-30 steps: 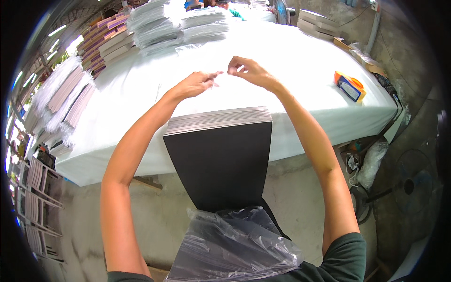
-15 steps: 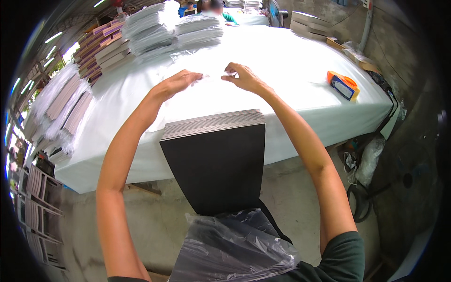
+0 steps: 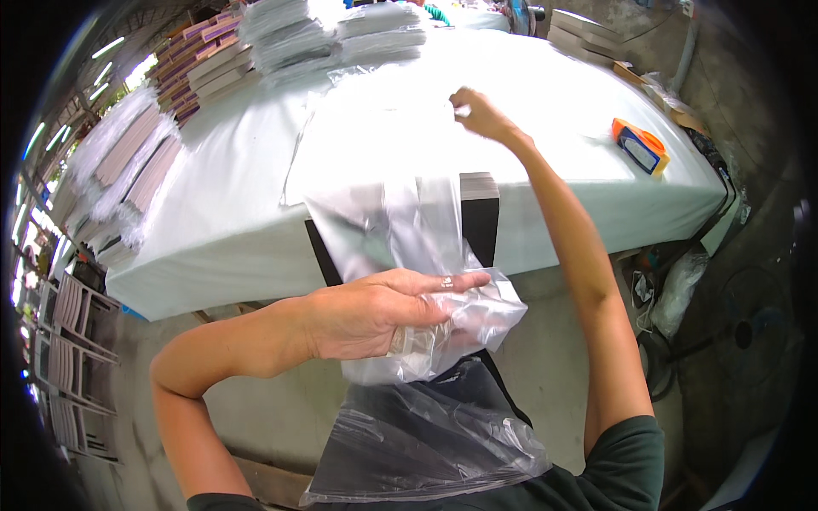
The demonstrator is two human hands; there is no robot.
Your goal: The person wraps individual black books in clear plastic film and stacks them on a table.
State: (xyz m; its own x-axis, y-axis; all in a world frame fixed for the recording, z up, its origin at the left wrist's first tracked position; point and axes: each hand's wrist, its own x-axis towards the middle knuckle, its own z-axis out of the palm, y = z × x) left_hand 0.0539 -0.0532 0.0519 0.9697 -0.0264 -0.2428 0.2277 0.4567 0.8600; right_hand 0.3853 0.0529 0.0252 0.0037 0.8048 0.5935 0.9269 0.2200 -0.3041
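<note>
My left hand is closed on a clear plastic bag, bunched under its fingers in front of my body. The bag stretches up from the hand across a stack of black-faced boards, hiding most of it. That stack's grey layered edge shows at the table's near side. Out over the white table, my right hand is closed, with a small whitish bit at its fingertips that is too small to name. Another clear plastic sheet lies over my lap.
Plastic-wrapped stacks stand along the table's far left, beside piled boxes. An orange and blue object lies on the white table cover at right. Stacked chairs stand on the floor at left.
My left hand has come down and back toward me, drawing the clear plastic bag over the black-faced stack. My right hand has shifted slightly right and farther away.
</note>
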